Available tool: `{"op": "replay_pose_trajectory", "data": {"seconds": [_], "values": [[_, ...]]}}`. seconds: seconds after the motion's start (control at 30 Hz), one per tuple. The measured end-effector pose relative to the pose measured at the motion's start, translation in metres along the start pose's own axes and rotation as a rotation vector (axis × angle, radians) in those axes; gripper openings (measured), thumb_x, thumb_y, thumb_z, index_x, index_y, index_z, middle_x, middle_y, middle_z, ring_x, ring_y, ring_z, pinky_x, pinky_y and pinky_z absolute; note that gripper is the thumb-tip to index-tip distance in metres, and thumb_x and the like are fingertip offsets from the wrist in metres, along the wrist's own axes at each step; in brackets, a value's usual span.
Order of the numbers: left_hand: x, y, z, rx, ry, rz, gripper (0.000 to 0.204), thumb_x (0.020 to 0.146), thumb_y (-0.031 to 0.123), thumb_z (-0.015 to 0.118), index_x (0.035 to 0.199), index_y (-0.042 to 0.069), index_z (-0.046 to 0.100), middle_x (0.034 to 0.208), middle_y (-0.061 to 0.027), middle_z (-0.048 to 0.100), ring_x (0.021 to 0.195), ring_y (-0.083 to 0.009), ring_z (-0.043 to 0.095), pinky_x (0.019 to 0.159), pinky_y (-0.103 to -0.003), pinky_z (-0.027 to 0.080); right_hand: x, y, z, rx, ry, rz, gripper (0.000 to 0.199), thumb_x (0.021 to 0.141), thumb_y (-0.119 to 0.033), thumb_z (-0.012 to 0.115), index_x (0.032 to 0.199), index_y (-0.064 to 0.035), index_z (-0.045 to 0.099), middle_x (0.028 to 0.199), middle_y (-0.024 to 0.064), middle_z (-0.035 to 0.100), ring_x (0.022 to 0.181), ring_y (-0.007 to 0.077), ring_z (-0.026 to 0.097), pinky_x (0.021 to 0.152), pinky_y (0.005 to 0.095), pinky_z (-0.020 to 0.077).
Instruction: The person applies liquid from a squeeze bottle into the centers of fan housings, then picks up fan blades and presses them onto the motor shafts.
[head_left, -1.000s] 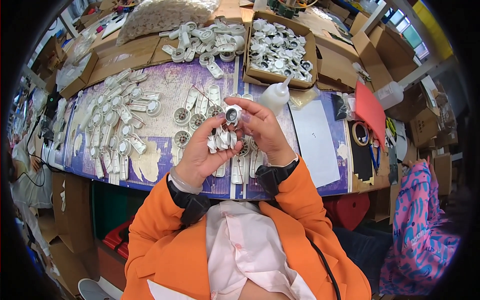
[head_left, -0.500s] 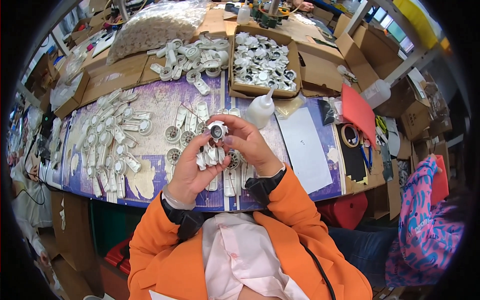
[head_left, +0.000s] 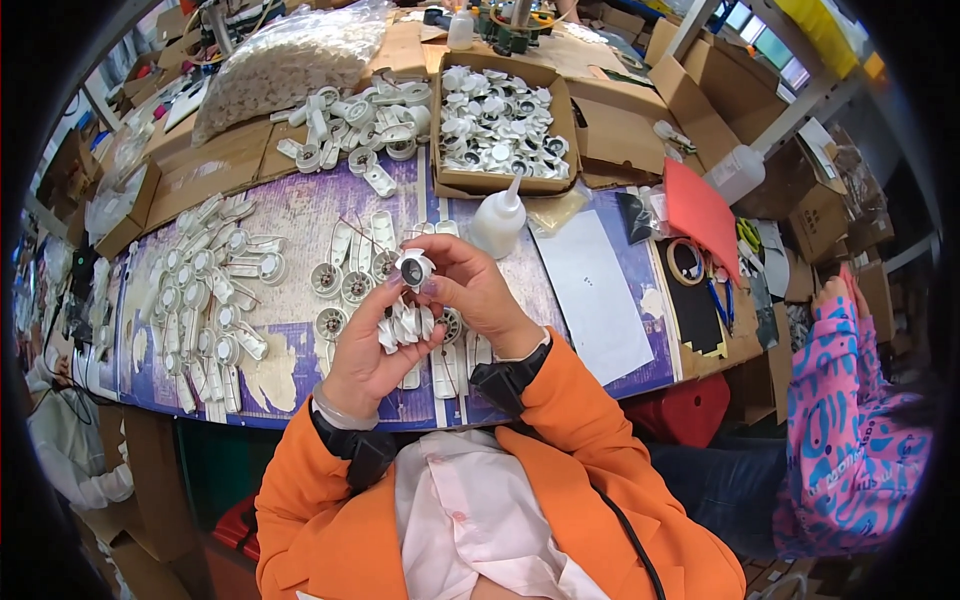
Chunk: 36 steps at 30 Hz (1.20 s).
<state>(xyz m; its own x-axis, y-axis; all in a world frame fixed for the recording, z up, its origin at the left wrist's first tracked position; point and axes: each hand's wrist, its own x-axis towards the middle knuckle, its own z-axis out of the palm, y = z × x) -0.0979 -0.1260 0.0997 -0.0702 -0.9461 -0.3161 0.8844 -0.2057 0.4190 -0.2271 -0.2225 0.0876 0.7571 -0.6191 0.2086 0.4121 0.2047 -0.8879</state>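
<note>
Both hands meet above the middle of the table. Between the thumb and fingers of my right hand (head_left: 487,295) is a small white fan wheel (head_left: 416,266) with a dark round hub facing up. My left hand (head_left: 362,355) is closed around several more white fan wheels (head_left: 407,328), and its thumb is at the raised wheel. Beneath and beyond the hands lie white handheld fan housings (head_left: 325,280) with round ends, thin wires showing; my hands cover some of them.
Assembled-looking white housings (head_left: 200,290) are heaped on the left. A cardboard box (head_left: 572,135) of fan wheels stands behind a white squeeze bottle (head_left: 497,222). Right are a paper sheet (head_left: 600,300), red folder (head_left: 700,215), tape roll (head_left: 686,262) and a person's patterned sleeve (head_left: 830,400).
The whole view has shifted slightly, so the table's things appear further left. Both hands keep their hold on the fan wheels; the person at the right has moved an arm.
</note>
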Motion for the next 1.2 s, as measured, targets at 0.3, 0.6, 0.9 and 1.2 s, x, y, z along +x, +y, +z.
{"op": "replay_pose_trajectory", "data": {"seconds": [0.3, 0.6, 0.9, 1.2], "values": [[-0.005, 0.004, -0.017, -0.03, -0.079, 0.017, 0.023, 0.09, 0.028, 0.052, 0.104, 0.01, 0.055, 0.09, -0.0046, 0.058, 0.091, -0.0222, 0.055, 0.071, -0.036, 0.051, 0.008, -0.01, -0.024, 0.027, 0.235, -0.322, 0.046, 0.083, -0.025, 0.064, 0.12, -0.0022, 0.05, 0.1, 0.007, 0.06, 0.089, 0.0174, 0.059, 0.076, 0.033, 0.0505], [-0.054, 0.036, -0.057, -0.195, -0.093, 0.224, 0.029, 0.093, 0.034, 0.047, 0.104, 0.009, 0.055, 0.091, -0.0038, 0.055, 0.094, -0.0223, 0.051, 0.075, -0.036, 0.049, -0.001, -0.032, -0.04, -0.183, 0.222, -0.384, 0.043, 0.084, -0.018, 0.063, 0.12, 0.0012, 0.049, 0.103, 0.0113, 0.06, 0.089, 0.0204, 0.062, 0.08, 0.0338, 0.0511], [-0.096, 0.043, -0.099, -0.265, -0.099, 0.383, 0.032, 0.094, 0.036, 0.044, 0.106, 0.008, 0.054, 0.092, -0.0033, 0.052, 0.096, -0.0219, 0.048, 0.075, -0.036, 0.048, -0.008, -0.027, -0.032, -0.989, 0.297, -0.106, 0.035, 0.079, -0.011, 0.068, 0.111, -0.003, 0.058, 0.093, 0.0082, 0.062, 0.079, 0.0144, 0.063, 0.07, 0.0266, 0.0507], [-0.096, 0.037, -0.115, -0.344, -0.078, 0.365, 0.031, 0.094, 0.036, 0.045, 0.105, 0.008, 0.055, 0.092, -0.0036, 0.053, 0.097, -0.0224, 0.049, 0.075, -0.036, 0.048, -0.013, -0.013, -0.03, -1.728, 0.113, -0.094, 0.032, 0.072, -0.024, 0.072, 0.101, -0.0119, 0.065, 0.085, 0.0057, 0.06, 0.066, 0.0191, 0.061, 0.058, 0.0294, 0.0472]]}}
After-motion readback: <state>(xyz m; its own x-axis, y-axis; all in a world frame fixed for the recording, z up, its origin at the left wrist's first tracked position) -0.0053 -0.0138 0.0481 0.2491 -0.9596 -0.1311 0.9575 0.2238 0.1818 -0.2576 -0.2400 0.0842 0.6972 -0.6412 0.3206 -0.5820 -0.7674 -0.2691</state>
